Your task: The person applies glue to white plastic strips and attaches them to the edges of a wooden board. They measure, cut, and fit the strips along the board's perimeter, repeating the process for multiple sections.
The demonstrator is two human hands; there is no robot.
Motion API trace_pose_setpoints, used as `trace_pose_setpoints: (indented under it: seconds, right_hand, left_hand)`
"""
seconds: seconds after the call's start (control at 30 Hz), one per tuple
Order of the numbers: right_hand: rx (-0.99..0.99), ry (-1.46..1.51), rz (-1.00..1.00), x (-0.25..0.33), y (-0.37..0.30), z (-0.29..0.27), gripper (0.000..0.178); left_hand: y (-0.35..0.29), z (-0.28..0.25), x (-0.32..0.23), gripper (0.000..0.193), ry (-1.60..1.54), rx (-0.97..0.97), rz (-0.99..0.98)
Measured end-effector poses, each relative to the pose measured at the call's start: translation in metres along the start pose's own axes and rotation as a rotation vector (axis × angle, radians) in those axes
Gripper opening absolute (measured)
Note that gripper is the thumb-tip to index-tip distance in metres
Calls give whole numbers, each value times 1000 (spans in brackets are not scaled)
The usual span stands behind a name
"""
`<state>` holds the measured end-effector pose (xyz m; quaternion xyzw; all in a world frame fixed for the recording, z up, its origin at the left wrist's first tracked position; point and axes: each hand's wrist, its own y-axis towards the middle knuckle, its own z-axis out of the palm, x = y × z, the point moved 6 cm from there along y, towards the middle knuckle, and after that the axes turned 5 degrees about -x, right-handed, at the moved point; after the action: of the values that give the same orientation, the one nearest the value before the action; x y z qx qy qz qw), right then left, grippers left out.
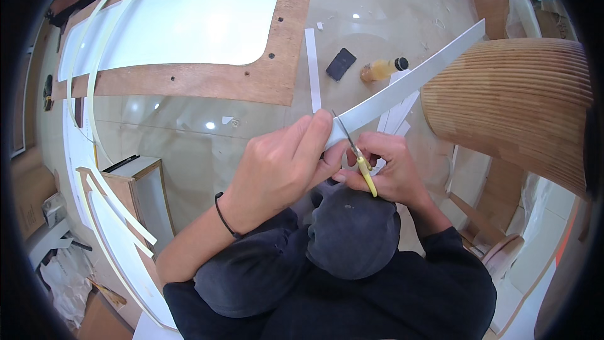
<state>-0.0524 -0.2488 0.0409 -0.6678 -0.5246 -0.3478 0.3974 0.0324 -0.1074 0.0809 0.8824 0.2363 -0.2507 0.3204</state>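
The left hand (277, 157) reaches up and inward above the knees (352, 233), forearm rising from the lower left, a black band (221, 214) at its wrist, back of the hand uppermost. Its thumb and fingers pinch the near end of a white strip (409, 91), which runs from there up and to the right. The right hand (396, 164) comes in from the lower right with wrist bent inward, its curled fingers gripping yellow-handled scissors (365, 173), blades directed up and left across the strip beside the left fingertips. The strip's near end is concealed by the left hand, and part of the scissor handle by the right fingers; whether the blades have entered the material cannot be determined. Contact between the strip's far end and the ribbed wooden drum (503, 101) cannot be confirmed; the drum is cut off by the dark rim at right. Open floor (195, 145) lies left of the hands, up to the near edge of the plywood board (286, 38). Room is tighter elsewhere: the knees sit just below the hands, while a phone (341, 64) and a black-capped bottle (380, 70) stand beyond the strip.
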Motion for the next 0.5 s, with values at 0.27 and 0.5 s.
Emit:
trace_pose_setpoints:
  seconds: [0.27,0.5]
  right_hand:
    - [-37,-42,-126,8,3,-3,35]
    - [-12,-65,-57,4,0,-1,38]
  left_hand:
    - [-1,4,-5,40,-8,67,-11]
    - [-5,4,-6,42,-2,70,-21]
